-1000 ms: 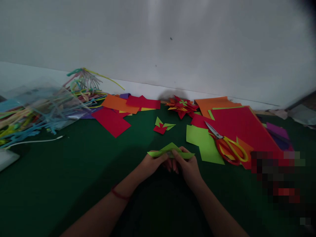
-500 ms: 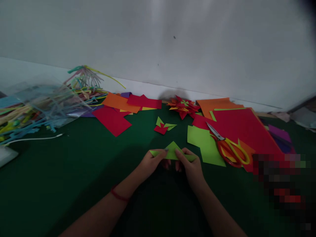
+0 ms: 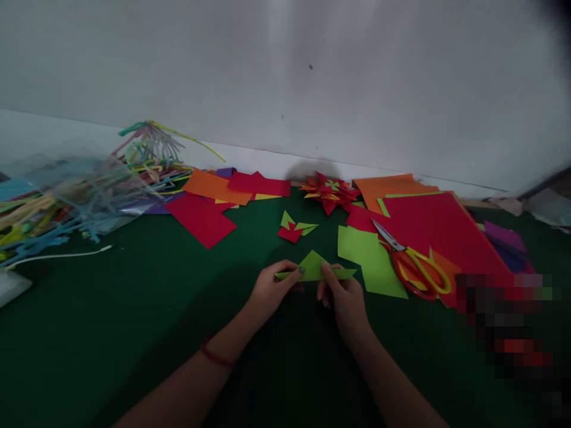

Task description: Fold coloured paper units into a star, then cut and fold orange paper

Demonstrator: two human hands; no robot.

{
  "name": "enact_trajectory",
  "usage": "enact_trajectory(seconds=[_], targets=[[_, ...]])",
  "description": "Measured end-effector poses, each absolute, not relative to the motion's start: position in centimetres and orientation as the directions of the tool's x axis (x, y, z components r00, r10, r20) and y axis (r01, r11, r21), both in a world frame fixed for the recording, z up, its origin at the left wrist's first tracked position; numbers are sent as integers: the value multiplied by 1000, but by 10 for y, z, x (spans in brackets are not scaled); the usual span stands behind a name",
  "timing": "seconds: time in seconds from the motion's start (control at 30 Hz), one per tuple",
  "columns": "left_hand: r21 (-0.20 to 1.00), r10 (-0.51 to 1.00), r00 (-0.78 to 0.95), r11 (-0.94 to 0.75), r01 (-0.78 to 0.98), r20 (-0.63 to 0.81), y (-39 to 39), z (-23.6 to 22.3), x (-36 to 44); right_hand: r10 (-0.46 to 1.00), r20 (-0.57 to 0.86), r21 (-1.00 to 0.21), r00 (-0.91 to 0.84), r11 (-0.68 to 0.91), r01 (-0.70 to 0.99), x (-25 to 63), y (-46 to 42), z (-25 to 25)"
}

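A folded light-green paper [image 3: 313, 265] with a peak pointing away from me is pinched between both hands. My left hand [image 3: 277, 283] grips its left part, thumb on top and fingers underneath. On the right part, my right hand [image 3: 341, 291] presses with the thumb, the fingers curled below. Just beyond the paper lie small folded red and green paper pieces [image 3: 292, 230]. Farther back sits a red and orange layered paper flower [image 3: 331, 191] with a green centre.
To the right, scissors [image 3: 413, 261] with red and yellow handles lie on green sheets [image 3: 379, 267] and a large red sheet [image 3: 430, 229]. Red and orange papers [image 3: 218, 186] lie back left. Colourful pipe cleaners [image 3: 53, 208] and a clear bag fill the far left. A wall [image 3: 223, 71] stands behind.
My right hand's fingers have shifted, and more of the green paper's right tip now shows. The paper stays held in both hands. The view has moved slightly.
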State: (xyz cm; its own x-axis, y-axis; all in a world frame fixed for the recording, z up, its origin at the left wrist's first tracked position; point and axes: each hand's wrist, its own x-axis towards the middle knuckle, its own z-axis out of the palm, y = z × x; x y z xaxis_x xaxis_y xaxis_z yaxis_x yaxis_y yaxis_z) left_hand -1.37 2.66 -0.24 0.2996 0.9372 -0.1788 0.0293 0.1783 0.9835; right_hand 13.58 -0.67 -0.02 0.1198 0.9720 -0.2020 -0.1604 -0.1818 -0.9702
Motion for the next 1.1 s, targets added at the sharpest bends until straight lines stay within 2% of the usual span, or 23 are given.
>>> enact_trajectory(seconds=[0.1, 0.27, 0.43, 0.63, 0.7, 0.77, 0.9, 0.97, 1.1], targets=[[985, 930, 324, 164, 58, -174, 27, 0, -14, 954, -235, -963, 185, -202, -179, 137, -7, -1], [973, 840, 505, 110, 204, -201, 24, 0, -17, 935, -226, -972, 275, -197, -127, 140, -6, 1], [983, 788, 591, 102, 151, -173, 21, -1, -17, 975, -160, -987, 154, -157, -33, 140, -4, -1], [987, 814, 558, 129, 98, -162, 23, -2, -16, 994, -80, -994, 70, -85, 74, 142, -7, -2], [982, 847, 502, 182, 40, -177, 26, -4, -16, 997, -13, -990, 81, -25, 142, 146, -7, 1], [970, 879, 431, 242, -31, -205, 29, -6, -16, 991, 122, -960, 56, 104, 259, 151, -6, 4], [949, 905, 369, 282, -141, -214, 33, -7, -16, 918, 371, -806, -138, 392, 444, 160, -3, 4], [950, 902, 380, 277, -144, -205, 33, -7, -16, 894, 391, -763, -218, 447, 466, 162, -1, 3], [965, 877, 443, 248, -90, -184, 32, -11, -17, 895, 344, -766, -285, 443, 466, 165, -1, 3]])
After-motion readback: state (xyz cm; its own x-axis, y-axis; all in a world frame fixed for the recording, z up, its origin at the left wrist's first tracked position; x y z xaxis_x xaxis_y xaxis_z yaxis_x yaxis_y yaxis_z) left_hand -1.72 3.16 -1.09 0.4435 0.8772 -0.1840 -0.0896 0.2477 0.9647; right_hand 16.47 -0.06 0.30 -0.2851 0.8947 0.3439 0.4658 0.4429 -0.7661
